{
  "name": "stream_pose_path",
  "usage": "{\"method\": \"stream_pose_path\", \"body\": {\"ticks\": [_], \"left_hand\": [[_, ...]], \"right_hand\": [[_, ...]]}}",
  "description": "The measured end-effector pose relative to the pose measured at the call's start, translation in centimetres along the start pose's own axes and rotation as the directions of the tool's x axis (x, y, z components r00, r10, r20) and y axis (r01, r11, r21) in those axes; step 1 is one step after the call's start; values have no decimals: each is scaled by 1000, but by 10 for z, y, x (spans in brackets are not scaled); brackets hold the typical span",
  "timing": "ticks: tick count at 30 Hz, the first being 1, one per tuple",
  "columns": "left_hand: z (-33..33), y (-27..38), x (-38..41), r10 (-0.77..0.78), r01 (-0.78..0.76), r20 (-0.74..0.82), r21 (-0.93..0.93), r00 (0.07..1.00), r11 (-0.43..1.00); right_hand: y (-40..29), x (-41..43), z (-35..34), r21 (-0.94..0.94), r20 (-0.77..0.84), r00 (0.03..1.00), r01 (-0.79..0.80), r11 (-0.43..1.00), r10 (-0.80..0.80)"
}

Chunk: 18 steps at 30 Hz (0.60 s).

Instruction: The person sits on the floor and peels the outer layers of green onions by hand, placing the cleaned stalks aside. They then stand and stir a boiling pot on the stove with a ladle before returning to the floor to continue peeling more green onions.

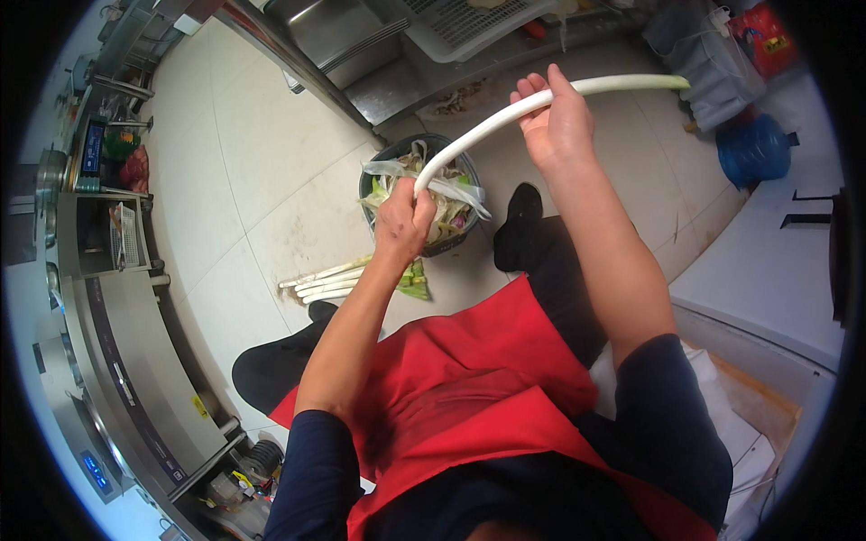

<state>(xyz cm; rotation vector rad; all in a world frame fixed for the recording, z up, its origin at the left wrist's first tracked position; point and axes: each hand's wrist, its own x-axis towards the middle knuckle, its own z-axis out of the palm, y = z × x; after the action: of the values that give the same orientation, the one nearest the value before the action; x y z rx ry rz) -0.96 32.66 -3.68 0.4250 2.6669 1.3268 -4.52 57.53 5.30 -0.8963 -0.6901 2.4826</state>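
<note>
A long white leek or large green onion stalk (487, 128) stretches between my two hands, its pale green end pointing off to the right. My left hand (402, 223) is closed around its lower left end. Further along, my right hand (558, 128) supports the stalk, thumb on one side and fingers partly spread on the other. Below the stalk stands a dark round bin (443, 250) full of peeled leaves, trimmings and a strip of clear plastic. Several more stalks (331, 283) with roots and green tops lie on the floor, partly behind my left forearm.
Ahead is a metal rack with a grey perforated tray (467, 40) and a steel pan (325, 27). A blue water jug (754, 150) sits at the right, near a white cabinet (758, 284). Steel kitchen units (149, 365) line the left.
</note>
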Motion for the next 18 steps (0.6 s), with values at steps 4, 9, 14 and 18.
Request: {"method": "stream_pose_path", "body": {"ticks": [4, 9, 14, 18], "left_hand": [[-7, 11, -6, 130, -125, 68, -69, 989, 990], [-28, 4, 3, -3, 155, 426, -322, 905, 934], [-31, 16, 10, 20, 123, 543, -226, 840, 966], [-29, 12, 15, 103, 30, 568, -220, 817, 975]], "right_hand": [[1, 2, -5, 22, -9, 998, -61, 998, 61], [-8, -13, 1, -27, 171, 985, 38, 999, -33], [-10, -23, 7, -41, 239, 971, 26, 999, -16], [-15, -23, 6, -11, 314, 949, 26, 1000, -21]]}}
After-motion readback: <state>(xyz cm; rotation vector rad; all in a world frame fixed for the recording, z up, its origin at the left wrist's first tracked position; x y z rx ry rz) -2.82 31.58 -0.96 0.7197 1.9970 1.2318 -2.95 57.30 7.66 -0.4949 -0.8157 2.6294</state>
